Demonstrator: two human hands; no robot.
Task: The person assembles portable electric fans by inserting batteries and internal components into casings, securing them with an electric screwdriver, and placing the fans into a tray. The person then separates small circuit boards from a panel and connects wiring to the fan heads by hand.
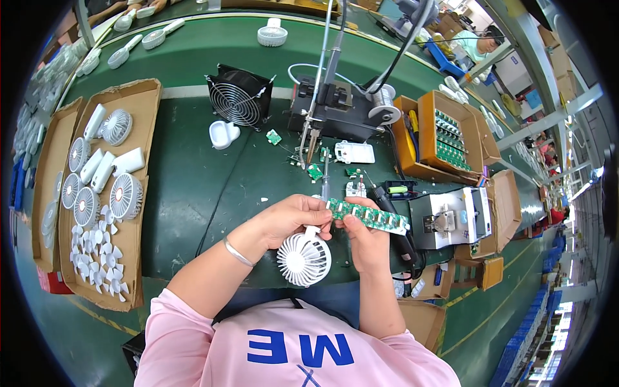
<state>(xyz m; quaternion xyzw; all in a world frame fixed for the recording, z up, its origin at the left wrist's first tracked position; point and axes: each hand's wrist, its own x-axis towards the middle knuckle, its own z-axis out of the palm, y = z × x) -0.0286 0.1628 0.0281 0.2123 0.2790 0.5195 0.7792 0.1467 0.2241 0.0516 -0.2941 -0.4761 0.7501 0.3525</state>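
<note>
My right hand [367, 246] is closed on a long green circuit board strip [377, 217], its thumb pressed on the near edge. The strip points to the right, and its left end meets the fingertips of my left hand [290, 218]. Those fingers are pinched at the neck of a white round fan head [303, 260], which hangs over the table's near edge with its slatted cage showing. What lies between the left fingertips is partly hidden. Just beyond both hands is the tip of a thin upright tool [325, 187].
On the left, a cardboard tray [137, 258] holds white fan parts and small blades. Beyond my hands stand a black fan [238, 100] and a black soldering machine [335, 106] with a solder spool [383, 103]. At right are an orange box [422, 169] of boards and a grey-white device [451, 219].
</note>
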